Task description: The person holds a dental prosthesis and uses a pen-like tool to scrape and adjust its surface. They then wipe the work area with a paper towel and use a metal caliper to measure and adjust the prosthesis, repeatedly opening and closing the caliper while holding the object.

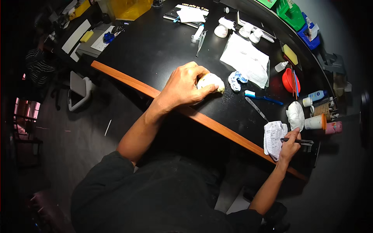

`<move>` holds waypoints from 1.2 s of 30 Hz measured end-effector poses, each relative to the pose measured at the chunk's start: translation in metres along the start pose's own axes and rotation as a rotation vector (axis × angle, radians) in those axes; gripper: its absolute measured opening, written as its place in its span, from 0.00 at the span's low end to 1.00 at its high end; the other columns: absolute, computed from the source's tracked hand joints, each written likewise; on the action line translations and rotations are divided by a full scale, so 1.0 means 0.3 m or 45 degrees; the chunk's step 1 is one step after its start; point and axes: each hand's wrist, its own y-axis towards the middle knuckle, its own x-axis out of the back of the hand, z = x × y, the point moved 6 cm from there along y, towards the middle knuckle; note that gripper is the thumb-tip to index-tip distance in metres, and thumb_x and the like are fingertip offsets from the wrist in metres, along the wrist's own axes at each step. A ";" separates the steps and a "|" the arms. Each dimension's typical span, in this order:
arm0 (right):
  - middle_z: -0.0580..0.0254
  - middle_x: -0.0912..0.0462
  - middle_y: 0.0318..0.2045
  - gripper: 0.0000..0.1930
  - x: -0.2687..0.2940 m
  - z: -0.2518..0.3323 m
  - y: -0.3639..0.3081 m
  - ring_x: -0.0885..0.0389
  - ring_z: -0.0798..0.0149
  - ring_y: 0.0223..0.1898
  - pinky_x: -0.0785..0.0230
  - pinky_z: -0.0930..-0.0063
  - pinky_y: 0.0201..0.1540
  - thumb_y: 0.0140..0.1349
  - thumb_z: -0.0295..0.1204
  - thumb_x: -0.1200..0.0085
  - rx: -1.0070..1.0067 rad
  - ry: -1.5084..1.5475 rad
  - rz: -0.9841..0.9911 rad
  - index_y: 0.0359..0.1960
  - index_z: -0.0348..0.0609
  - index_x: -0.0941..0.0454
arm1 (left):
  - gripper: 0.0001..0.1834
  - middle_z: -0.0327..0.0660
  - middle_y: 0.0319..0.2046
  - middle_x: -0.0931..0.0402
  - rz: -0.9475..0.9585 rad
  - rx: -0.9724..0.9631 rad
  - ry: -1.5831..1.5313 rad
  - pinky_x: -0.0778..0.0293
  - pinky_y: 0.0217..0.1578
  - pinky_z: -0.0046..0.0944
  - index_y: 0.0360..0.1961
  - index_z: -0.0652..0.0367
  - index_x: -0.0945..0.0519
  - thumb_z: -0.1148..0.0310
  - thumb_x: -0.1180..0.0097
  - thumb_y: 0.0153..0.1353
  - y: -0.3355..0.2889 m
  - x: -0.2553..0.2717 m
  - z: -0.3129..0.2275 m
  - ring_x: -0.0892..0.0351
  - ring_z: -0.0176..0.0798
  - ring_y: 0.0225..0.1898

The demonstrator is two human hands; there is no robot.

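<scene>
My left hand (185,86) is closed round a rounded whitish lump (210,82), perhaps plaster, with yellowish edges. It is held over the black tabletop near the wooden front edge. At the right, my right hand (290,147) grips a black pen (305,142), whose tip end points left over a printed paper sheet (274,136). Between the hands lie a crumpled blue-and-white piece (236,80), a blue toothbrush (264,97) with white bristles and a thin metal spatula (256,109). A white crumpled bundle (295,113) sits just beyond my right hand.
White cloth or paper (246,58) lies at mid-table. Behind it stand small white pots (221,31). A red bowl (288,80), a dropper bottle (281,66) and an orange-lidded jar (315,122) line the right. The wooden table edge (210,121) runs before me; a bin (79,91) stands left.
</scene>
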 end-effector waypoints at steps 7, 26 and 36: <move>0.70 0.34 0.18 0.27 0.004 0.015 -0.012 0.37 0.75 0.21 0.43 0.76 0.25 0.81 0.43 0.58 -0.044 0.140 -0.035 0.22 0.41 0.34 | 0.23 0.47 0.32 0.18 -0.045 -0.021 0.006 0.25 0.31 0.39 0.42 0.63 0.12 0.54 0.27 0.55 -0.001 -0.010 0.009 0.21 0.39 0.27; 0.71 0.34 0.16 0.26 0.033 0.009 -0.011 0.39 0.77 0.17 0.48 0.78 0.20 0.81 0.43 0.59 0.027 0.218 -0.083 0.21 0.44 0.34 | 0.24 0.47 0.33 0.19 -0.025 -0.029 -0.016 0.23 0.32 0.39 0.44 0.64 0.13 0.56 0.25 0.53 0.002 -0.004 -0.019 0.19 0.41 0.29; 0.68 0.32 0.15 0.27 0.032 -0.025 0.011 0.36 0.73 0.21 0.42 0.72 0.28 0.81 0.42 0.57 -0.086 0.224 -0.145 0.20 0.40 0.32 | 0.24 0.48 0.30 0.20 0.045 0.106 0.024 0.24 0.30 0.39 0.41 0.65 0.12 0.53 0.25 0.54 0.006 -0.001 -0.032 0.20 0.39 0.27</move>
